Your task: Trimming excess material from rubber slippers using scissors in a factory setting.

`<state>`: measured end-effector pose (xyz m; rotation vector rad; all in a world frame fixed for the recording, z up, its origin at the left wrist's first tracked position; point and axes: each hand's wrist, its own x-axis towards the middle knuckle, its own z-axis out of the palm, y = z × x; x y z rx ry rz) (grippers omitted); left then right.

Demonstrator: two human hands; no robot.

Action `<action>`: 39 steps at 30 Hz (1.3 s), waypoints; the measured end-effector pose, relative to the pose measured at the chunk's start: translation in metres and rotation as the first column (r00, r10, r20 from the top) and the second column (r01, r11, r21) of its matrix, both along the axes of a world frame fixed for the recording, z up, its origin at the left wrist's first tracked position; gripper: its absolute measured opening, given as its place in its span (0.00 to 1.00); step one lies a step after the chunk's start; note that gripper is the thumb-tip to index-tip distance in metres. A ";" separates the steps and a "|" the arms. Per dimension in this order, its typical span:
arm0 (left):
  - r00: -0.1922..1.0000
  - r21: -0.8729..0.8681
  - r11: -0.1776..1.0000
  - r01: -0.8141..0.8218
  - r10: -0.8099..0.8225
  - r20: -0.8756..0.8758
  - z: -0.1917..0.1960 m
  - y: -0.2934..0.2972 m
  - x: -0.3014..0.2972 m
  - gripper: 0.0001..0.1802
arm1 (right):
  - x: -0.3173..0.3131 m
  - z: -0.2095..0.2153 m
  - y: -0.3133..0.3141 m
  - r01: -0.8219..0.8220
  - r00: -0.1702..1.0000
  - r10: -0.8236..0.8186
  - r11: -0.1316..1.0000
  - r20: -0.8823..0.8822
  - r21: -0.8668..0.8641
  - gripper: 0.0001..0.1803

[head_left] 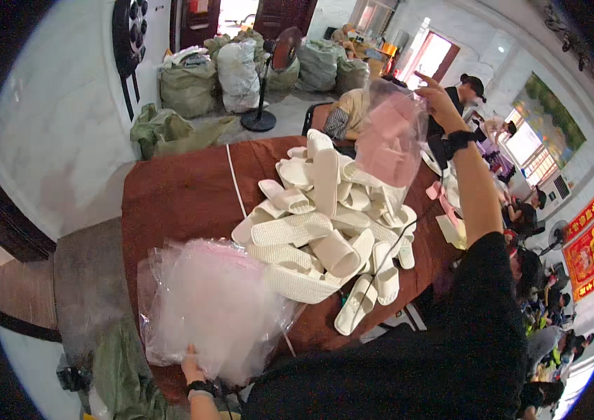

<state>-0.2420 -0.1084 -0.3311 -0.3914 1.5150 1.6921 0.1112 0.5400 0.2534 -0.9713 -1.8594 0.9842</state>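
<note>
Nearest me, my left hand [191, 365] pinches one stack of clear plastic bags [216, 301] on the counter [178, 189]. My right hand [438, 98] holds up one bag [391, 136] containing pink slippers, above roughly twenty white slippers [325, 224].

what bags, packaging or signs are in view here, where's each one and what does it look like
Clear plastic bag: held up by the right hand, pinkish inside.
Stack of clear bags: table's near left corner, left hand on it, pink-tinted.
Sacks: on the far floor, bulging, green and white.
Red banners: right wall, gold markings.
</note>
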 end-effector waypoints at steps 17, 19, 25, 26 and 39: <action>0.993 -0.059 0.992 0.115 -0.116 -0.020 0.013 0.004 -0.007 0.18 | 0.068 0.000 0.023 -0.082 0.981 0.062 0.991 0.183 0.103 0.31; 0.999 0.022 0.998 0.051 -0.051 -0.001 -0.004 -0.023 -0.005 0.16 | 0.008 -0.005 -0.013 -0.101 0.943 0.125 0.990 -0.310 0.094 0.30; 0.996 0.114 0.991 -0.073 0.067 0.053 -0.043 -0.027 -0.018 0.15 | 0.057 -0.003 0.034 -0.106 0.943 0.153 0.980 -0.296 0.169 0.28; 0.993 0.093 0.990 -0.108 0.103 0.053 -0.043 -0.046 -0.009 0.15 | 0.018 -0.003 -0.010 0.029 0.952 0.021 0.987 -0.304 0.159 0.28; 0.995 0.027 0.995 0.095 -0.093 -0.044 0.060 0.023 0.015 0.22 | -0.112 -0.059 -0.199 -0.626 0.738 0.672 0.713 -0.056 0.315 0.39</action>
